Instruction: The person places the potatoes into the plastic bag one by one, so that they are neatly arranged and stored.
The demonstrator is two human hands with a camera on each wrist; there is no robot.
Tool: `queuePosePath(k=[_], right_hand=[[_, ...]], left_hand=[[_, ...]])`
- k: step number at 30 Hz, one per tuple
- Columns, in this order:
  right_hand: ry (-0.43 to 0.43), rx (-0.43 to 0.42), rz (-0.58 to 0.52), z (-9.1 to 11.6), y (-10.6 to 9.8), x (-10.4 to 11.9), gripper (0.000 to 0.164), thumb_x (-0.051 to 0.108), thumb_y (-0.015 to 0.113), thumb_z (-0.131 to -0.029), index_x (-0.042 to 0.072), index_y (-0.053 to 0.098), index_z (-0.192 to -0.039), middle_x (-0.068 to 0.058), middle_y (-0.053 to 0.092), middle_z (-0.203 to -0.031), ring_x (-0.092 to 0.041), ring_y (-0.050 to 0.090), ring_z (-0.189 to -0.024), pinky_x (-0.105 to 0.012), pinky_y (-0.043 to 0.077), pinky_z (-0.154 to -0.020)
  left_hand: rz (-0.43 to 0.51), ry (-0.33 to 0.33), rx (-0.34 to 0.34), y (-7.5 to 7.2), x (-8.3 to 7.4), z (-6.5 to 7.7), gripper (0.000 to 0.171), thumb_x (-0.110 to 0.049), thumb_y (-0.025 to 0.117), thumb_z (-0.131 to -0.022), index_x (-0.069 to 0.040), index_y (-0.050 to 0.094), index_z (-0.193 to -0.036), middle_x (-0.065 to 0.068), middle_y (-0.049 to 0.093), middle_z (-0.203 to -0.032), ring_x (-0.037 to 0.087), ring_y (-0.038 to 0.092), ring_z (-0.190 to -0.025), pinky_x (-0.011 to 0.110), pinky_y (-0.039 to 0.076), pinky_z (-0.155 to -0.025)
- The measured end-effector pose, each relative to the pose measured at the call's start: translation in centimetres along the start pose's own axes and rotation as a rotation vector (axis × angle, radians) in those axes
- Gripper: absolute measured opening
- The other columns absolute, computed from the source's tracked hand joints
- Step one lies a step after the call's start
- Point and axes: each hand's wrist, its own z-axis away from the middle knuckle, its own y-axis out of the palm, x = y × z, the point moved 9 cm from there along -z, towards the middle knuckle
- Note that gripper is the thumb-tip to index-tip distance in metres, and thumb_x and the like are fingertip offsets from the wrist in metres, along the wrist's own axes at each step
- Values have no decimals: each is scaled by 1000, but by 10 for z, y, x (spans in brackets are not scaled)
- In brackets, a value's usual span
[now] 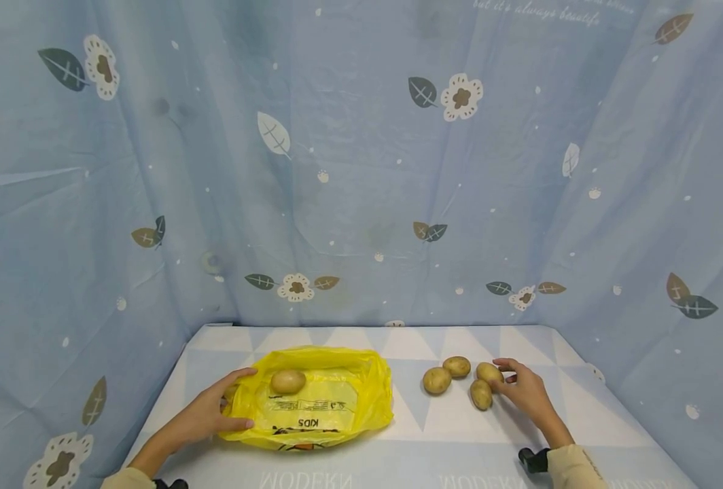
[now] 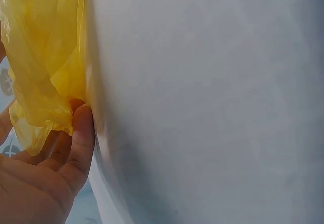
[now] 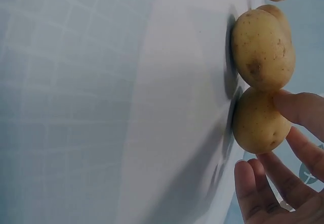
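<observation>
The right grip [image 1: 523, 388], right of centre low in the frame, pinches a potato [image 1: 488, 372] between thumb and fingers; the right wrist view shows the thumb on its near side. A second potato [image 1: 481, 395] touches it, just below in the head view. To their left, a third potato [image 1: 437, 381] and a fourth potato [image 1: 456, 367] lie side by side on the bench [image 1: 410, 435]. At lower left, the left grip [image 1: 205, 411] grasps the left edge of a yellow bag [image 1: 378, 390], thumb and forefinger spread over its rim. A fifth potato [image 1: 288, 382] rests on the bag's upper left part. A blue patterned curtain [image 1: 361, 170] fills the upper frame.
</observation>
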Motion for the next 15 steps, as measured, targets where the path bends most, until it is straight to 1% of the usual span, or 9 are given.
queuePosePath(k=[7, 9, 12, 15], right_hand=[[8, 21, -6, -3, 2, -2, 52, 19, 79, -91, 1, 61, -136, -26, 65, -128, -35, 65, -103, -40, 55, -78], [9, 25, -8, -4, 1, -1, 52, 17, 79, -90, 1, 60, -136, -27, 65, -128, -36, 65, -104, -43, 56, -78], [27, 42, -7, -5, 1, -1, 51, 15, 78, -89, 1, 61, -135, -26, 64, -131, -38, 64, -106, -45, 56, -81], [45, 71, 0, -5, 4, -2, 54, 16, 78, -88, 0, 60, -136, -26, 63, -133, -38, 64, -108, -47, 56, -84]], left_hand=[[8, 5, -1, 1, 1, 0, 99, -38, 93, -74, -18, 41, -156, 24, 34, -162, 51, 30, -146, 74, 26, -112], [-4, 8, -6, 1, 1, 0, 99, -39, 93, -74, -18, 41, -156, 24, 34, -161, 52, 30, -146, 74, 27, -111], [-11, 1, -12, 1, 2, -1, 101, -40, 94, -73, -18, 41, -156, 24, 34, -161, 51, 30, -146, 74, 26, -112], [-14, -6, -10, 2, 2, -2, 101, -40, 94, -72, -18, 41, -156, 24, 34, -161, 52, 30, -146, 74, 26, -112]])
